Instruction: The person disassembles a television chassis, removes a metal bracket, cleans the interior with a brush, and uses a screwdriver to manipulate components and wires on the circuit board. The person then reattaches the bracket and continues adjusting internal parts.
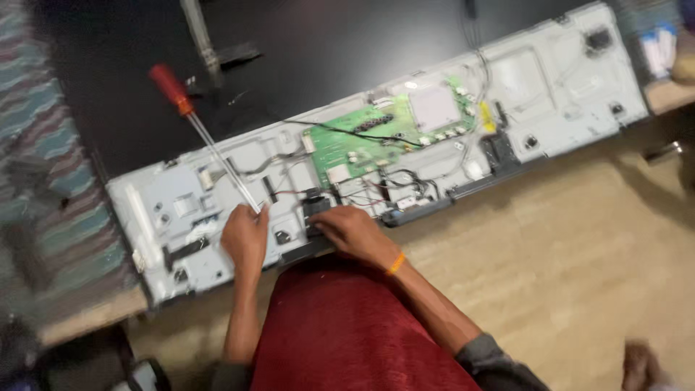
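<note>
A long grey metal panel [550,94], the open back of a flat screen, lies across the view with a green circuit board [362,145] near its middle. My left hand [245,237] grips the tip end of a long screwdriver [210,141] with a red handle that points up and to the left. My right hand [352,230], with an orange band on the wrist, rests on a small black part [316,208] at the panel's near edge. Thin black and red wires run over the board.
A red cloth [347,333] covers my lap below the panel. The panel's screen part is black [326,43] beyond the metal. A patterned rug [43,145] lies at the left, light wooden floor [565,239] at the right. A foot [641,366] shows at the bottom right.
</note>
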